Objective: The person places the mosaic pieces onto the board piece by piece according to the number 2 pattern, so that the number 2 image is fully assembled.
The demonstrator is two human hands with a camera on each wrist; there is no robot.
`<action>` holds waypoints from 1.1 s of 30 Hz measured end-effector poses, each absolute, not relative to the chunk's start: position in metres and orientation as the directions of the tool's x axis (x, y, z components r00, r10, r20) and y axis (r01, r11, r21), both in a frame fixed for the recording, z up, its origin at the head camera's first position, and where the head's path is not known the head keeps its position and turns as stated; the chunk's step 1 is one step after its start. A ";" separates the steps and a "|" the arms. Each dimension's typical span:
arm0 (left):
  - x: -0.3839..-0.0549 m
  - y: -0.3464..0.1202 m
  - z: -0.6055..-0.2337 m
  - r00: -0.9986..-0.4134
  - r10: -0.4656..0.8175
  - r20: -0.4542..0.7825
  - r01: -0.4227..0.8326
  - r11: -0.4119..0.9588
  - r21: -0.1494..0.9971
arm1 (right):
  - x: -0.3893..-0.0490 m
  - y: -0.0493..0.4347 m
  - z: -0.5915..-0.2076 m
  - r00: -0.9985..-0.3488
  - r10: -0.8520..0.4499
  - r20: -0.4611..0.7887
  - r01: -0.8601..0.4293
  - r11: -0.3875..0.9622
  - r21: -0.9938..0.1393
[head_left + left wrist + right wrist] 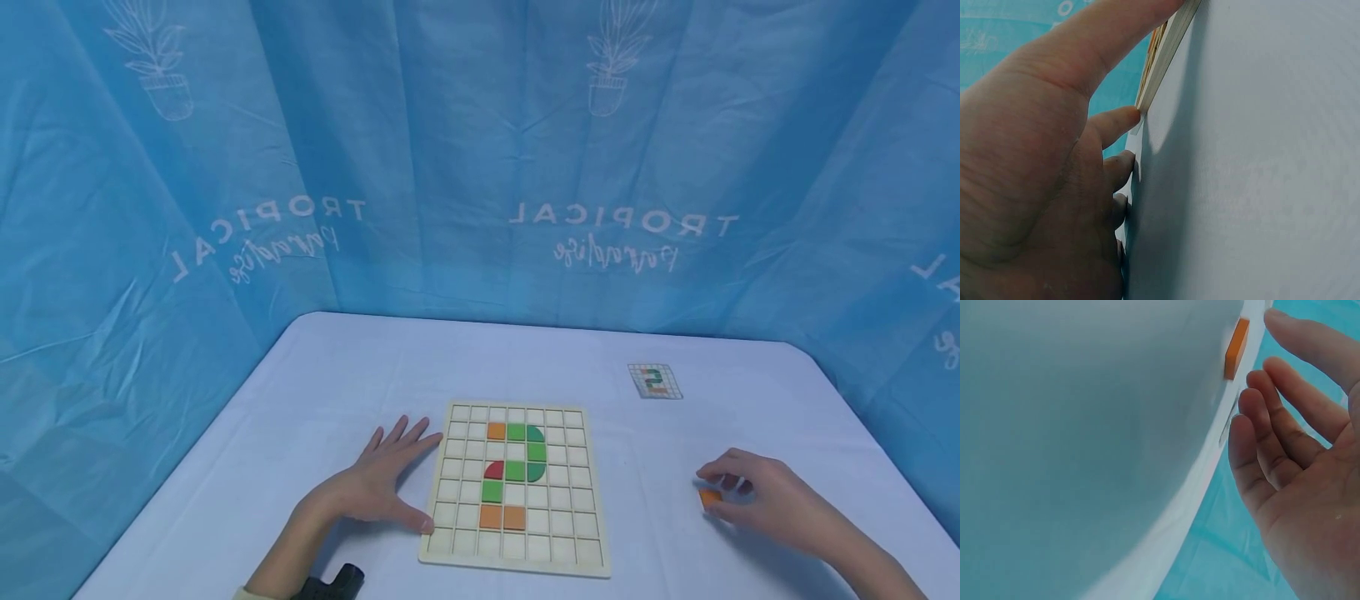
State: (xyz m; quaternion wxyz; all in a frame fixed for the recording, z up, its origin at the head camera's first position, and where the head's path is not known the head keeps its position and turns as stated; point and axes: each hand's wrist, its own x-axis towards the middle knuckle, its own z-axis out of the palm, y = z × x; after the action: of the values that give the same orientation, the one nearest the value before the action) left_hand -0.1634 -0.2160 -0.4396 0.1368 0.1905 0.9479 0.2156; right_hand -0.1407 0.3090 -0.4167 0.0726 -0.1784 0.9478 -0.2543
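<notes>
A cream wooden grid board [566,557] lies on the table, with coloured tiles forming a figure like a 2. Among them are orange tiles [491,517], green squares [515,472], dark green rounded pieces [536,472] and a red rounded piece [494,471]. My left hand [378,479] spreads its fingers along the board's left side, its thumb and index finger at the edge [1169,53]. Off to the right, my right hand [768,500] hovers at a loose orange square tile [710,498]. In the right wrist view, a gap shows between that tile [1237,349] and its loosely bent fingers [1279,419].
A small card [656,381] printed with a grid and a similar coloured figure lies behind the right hand. White cloth [360,358] covers the table, and a blue curtain [465,167] hangs along its back and sides. A black device [333,583] shows at the left wrist.
</notes>
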 end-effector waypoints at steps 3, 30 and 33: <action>-0.164 -0.216 -0.440 -0.889 0.421 -0.177 0.305 0.836 0.457 | -0.139 0.315 -0.418 -0.931 -0.360 -0.066 -0.287 0.830 -0.478; -0.163 -0.216 -0.439 -0.887 0.425 -0.182 0.304 0.832 0.464 | -0.136 0.315 -0.423 -0.917 -0.375 -0.137 -0.255 0.815 -0.520; -0.164 -0.216 -0.439 -0.887 0.426 -0.177 0.308 0.833 0.459 | -0.135 0.312 -0.422 -0.921 -0.362 -0.144 -0.247 0.829 -0.501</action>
State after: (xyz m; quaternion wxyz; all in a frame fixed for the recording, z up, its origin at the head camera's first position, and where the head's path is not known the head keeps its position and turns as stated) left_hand -0.1637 -0.2163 -0.4391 0.1371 0.1935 0.9475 0.2142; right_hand -0.1350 0.3118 -0.4217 0.1173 -0.1604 0.9491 -0.2443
